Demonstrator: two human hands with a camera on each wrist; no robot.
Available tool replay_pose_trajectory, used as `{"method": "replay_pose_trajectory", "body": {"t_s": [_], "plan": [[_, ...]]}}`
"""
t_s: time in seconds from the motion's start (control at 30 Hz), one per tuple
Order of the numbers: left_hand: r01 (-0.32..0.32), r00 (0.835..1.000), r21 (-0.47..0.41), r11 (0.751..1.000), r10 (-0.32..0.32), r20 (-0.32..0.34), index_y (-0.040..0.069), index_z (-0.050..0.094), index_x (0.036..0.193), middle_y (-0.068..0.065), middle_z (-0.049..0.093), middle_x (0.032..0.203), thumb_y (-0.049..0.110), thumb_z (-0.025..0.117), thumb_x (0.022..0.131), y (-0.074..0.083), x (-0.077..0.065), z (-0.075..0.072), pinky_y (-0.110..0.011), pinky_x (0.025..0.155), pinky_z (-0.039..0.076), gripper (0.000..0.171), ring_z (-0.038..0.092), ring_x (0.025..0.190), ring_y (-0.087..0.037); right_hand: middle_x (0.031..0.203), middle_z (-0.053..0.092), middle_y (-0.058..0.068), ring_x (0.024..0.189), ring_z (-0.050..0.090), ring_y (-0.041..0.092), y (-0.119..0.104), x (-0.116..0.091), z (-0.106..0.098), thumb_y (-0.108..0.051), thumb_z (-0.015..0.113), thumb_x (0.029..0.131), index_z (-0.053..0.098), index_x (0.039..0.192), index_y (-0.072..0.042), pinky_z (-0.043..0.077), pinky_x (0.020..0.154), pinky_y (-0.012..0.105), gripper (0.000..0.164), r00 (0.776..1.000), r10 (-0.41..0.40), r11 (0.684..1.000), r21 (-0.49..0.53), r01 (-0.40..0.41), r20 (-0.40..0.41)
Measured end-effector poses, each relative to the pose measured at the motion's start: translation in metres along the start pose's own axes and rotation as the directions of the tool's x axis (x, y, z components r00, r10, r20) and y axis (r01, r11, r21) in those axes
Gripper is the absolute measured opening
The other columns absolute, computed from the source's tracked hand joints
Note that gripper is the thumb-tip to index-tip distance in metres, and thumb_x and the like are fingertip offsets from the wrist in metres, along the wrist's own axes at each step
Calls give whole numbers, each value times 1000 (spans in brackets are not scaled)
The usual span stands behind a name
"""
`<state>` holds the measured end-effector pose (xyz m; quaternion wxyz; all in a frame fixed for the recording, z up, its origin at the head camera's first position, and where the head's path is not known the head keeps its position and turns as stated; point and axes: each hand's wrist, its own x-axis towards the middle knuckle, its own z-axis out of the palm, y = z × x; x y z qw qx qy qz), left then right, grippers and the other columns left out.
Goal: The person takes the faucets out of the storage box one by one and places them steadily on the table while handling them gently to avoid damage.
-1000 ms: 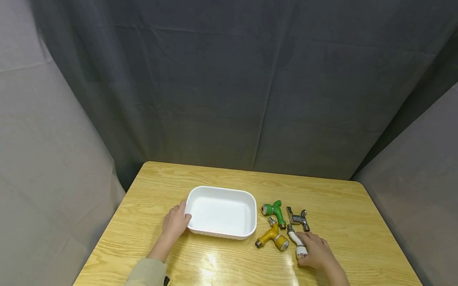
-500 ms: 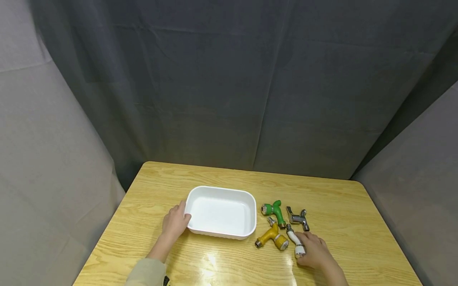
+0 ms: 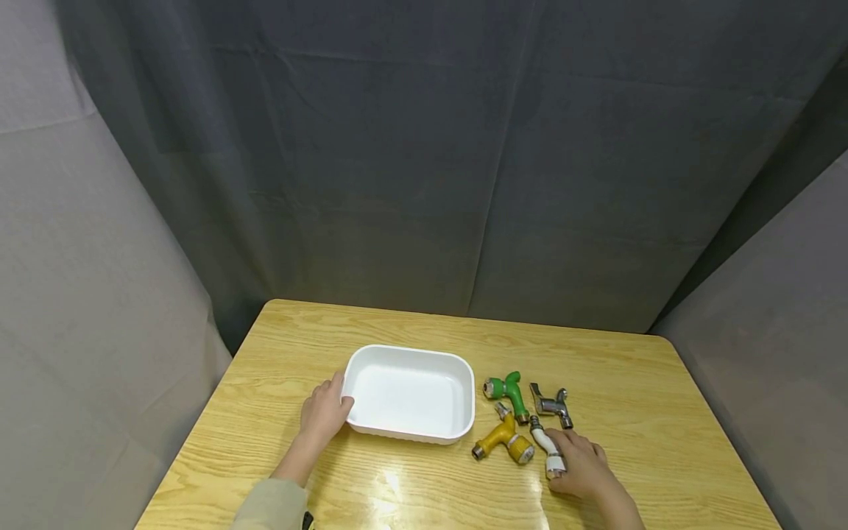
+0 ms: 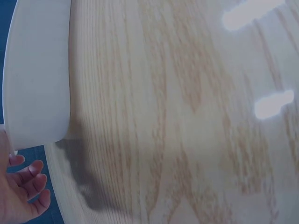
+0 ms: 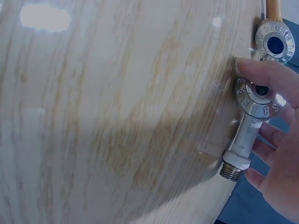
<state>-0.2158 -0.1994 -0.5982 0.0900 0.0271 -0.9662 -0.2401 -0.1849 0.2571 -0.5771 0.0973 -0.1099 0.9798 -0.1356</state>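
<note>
My left hand (image 3: 324, 408) grips the left wall of a white plastic tray (image 3: 408, 434), the thumb over its rim. In the left wrist view the left hand (image 4: 23, 189) shows at the tray's corner, fingers partly curled. At the right, my right hand (image 3: 581, 465) holds a white tap (image 3: 545, 442) by its round end; the right hand (image 5: 280, 154) hides part of that tap in the right wrist view, where its threaded end (image 5: 230, 171) shows. Beside it lie a yellow tap (image 3: 498, 436), a green tap (image 3: 513, 394) and a chrome tap (image 3: 550, 405).
The wooden table (image 3: 596, 368) carries everything. Behind it hangs a dark grey curtain (image 3: 371, 169), with lighter grey cloth (image 3: 99, 331) at the left and more grey cloth (image 3: 775, 353) at the right.
The right hand and the white tap have shifted slightly left since a second ago. The left hand, tray and other taps show almost no change.
</note>
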Motion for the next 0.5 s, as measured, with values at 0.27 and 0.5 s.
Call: {"method": "replay_pose_trajectory", "body": {"t_s": [0.27, 0.5], "plan": [[-10, 1000, 55, 998, 10, -2, 4, 49, 124, -15, 61, 95, 24, 57, 83, -4, 1, -2, -44, 65, 48, 46, 58, 82, -31, 131, 43, 26, 119, 36, 49, -4, 0, -19, -36, 77, 67, 43, 133, -9, 21, 89, 70, 79, 999, -36, 996, 86, 33, 36], [10, 998, -34, 999, -8, 63, 5, 48, 126, -19, 57, 112, 31, 56, 84, -8, 7, -12, -51, 74, 46, 50, 55, 97, -37, 131, 43, 26, 117, 37, 51, -12, 7, -59, -35, 68, 78, 40, 135, -8, 26, 85, 71, 69, 993, -88, 993, 78, 94, -75]]}}
